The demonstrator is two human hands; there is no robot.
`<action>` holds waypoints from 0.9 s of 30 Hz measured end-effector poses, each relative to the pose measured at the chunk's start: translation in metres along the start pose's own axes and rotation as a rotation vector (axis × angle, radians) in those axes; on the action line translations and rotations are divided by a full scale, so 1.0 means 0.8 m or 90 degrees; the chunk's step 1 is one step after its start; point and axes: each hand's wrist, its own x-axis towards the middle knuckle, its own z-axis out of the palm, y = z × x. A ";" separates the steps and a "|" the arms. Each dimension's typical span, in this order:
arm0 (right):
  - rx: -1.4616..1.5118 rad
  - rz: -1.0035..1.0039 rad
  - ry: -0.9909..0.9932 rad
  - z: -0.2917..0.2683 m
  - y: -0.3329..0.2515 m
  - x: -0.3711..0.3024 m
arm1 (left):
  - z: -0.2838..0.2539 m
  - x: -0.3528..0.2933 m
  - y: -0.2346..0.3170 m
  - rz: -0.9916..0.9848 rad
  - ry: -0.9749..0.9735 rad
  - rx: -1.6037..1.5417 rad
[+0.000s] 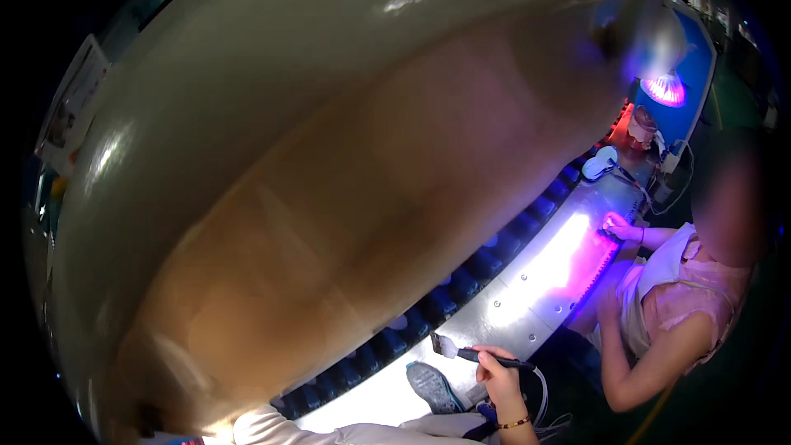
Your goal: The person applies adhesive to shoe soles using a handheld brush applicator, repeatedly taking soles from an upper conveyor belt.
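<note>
My right hand (494,367) is closed around the black handle of a small flat brush (449,348), whose bristles point left over the shiny metal bench (511,297). Just left of the hand a grey shoe (432,387) lies on the bench. A huge blurred beige and tan object (329,181) sits very close to the camera and fills most of the view. A pale sleeve (264,428) shows at the lower edge under it. My left hand is hidden.
A line of dark blue carriers (461,284) runs along the bench's far edge. Another person (684,297) sits at the right, one hand (616,224) on the bench under a purple lamp (664,89). Small containers and cables stand beyond.
</note>
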 end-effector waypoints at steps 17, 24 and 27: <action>0.038 -0.207 -0.260 -0.005 -0.025 -0.082 | -0.023 -0.483 0.090 -0.197 0.818 -1.062; 0.063 -0.211 -0.366 0.024 -0.066 -0.126 | -0.011 -0.582 0.077 -0.151 0.043 -1.600; 0.072 -0.160 -0.407 0.039 -0.053 -0.137 | 0.012 -0.620 0.104 0.006 -0.087 -1.886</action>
